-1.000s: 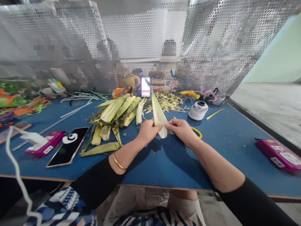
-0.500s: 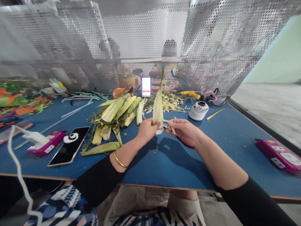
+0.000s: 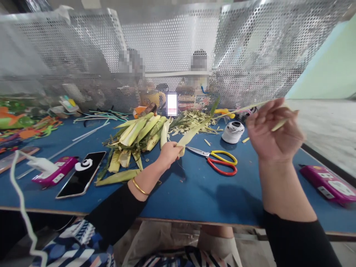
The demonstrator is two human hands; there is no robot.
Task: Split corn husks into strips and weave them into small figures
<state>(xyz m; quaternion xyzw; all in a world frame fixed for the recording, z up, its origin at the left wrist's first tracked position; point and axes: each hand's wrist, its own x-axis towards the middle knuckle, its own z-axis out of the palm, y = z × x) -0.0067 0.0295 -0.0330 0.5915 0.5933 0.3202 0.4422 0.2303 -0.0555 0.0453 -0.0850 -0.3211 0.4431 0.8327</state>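
Observation:
My left hand is closed on the base of a pale green corn husk, pinched between thumb and fingers. The husk leans up and to the right, its greener tip near a pile of shredded husk. Raised at the right, my right hand has its fingers curled round a thin husk strip; a narrow length of it stretches left toward the husk's tip. Between the hands, scissors with one yellow and one red handle lie on the blue table, blades partly apart.
Left of my left hand is a heap of corn husks. A white thread spool stands behind the scissors. A phone and a magenta box lie at the left, another magenta box at the right. A perforated metal screen closes the back.
My right hand has moved up and to the right, pulling a thin strip along. The husk in my left hand has tilted from upright to the right. The scissors have come into full sight.

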